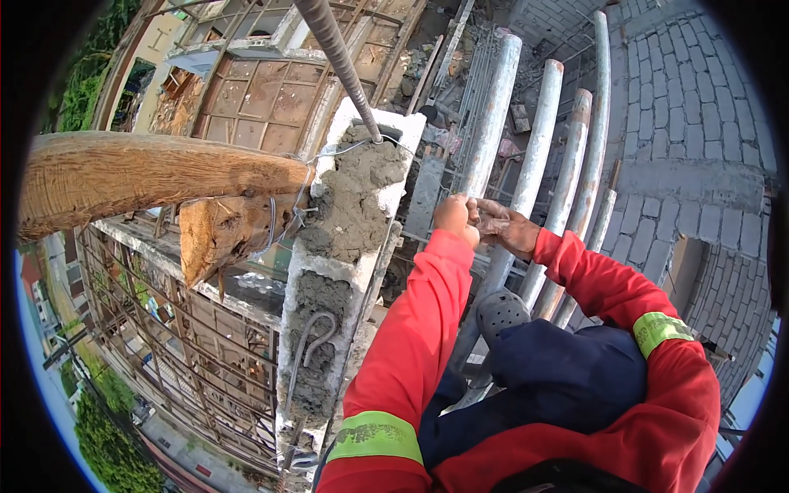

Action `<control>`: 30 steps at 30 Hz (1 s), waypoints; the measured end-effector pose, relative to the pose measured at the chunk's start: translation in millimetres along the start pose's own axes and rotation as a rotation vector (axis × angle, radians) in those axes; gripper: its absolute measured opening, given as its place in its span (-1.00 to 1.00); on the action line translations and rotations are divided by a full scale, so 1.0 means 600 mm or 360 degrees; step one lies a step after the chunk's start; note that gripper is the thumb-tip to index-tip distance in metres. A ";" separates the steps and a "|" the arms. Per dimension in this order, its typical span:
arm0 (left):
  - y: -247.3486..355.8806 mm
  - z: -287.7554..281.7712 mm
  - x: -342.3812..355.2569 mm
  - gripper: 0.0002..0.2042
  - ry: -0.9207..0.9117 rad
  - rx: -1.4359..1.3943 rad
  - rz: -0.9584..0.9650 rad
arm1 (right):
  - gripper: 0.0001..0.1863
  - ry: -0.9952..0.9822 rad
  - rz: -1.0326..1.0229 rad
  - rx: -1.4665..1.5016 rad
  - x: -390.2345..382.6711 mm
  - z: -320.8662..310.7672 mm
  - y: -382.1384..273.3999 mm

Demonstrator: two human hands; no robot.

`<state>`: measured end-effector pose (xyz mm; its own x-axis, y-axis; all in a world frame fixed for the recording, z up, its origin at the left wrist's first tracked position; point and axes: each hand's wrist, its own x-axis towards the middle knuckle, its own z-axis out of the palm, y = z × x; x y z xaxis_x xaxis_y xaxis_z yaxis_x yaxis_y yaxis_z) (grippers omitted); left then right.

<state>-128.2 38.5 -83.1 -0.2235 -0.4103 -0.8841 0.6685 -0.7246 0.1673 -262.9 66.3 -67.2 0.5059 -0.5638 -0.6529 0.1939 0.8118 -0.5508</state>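
Observation:
My left hand (454, 220) and my right hand (508, 228) meet in front of me, over the pale metal pipes. The fingers of both are drawn together in a pinch; anything between them is too small or hidden to name. Left of them stands a narrow hollow-block wall (385, 195) topped with wet grey mortar (349, 209). A ribbed steel bar (341, 62) rises from its far cell, with thin wire (343, 151) looped at its base. A hooked steel rod (317, 330) lies on the mortar in the nearer cells.
A rough timber (156, 177) reaches in from the left, tied by wire to a short wood piece (220, 234) beside the wall. Several pipes (538, 135) run below my hands, near my grey clog (502, 314). A block wall (686, 90) stands right; a deep drop with rusty bars (177, 345) lies left.

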 end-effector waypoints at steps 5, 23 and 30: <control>0.009 0.055 -0.010 -0.82 0.0101 -0.0673 -0.0090 | -0.53 0.0256 0.0042 0.0023 -0.031 0.029 -0.048; 0.028 -0.066 0.016 -0.69 -0.0170 0.1872 0.1428 | -0.69 0.0525 -0.0378 -0.2574 0.073 -0.070 -0.205; 0.029 -0.066 0.018 -0.57 -0.0219 0.2071 0.1782 | -0.71 0.0831 -0.0257 -0.3109 0.186 0.026 -0.212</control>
<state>-90.7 43.5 -106.9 -0.1870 -0.9798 -0.0705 -0.4242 0.0158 0.9054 -218.0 -97.2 -61.7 0.2686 -0.8713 -0.4108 -0.9628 -0.2558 -0.0869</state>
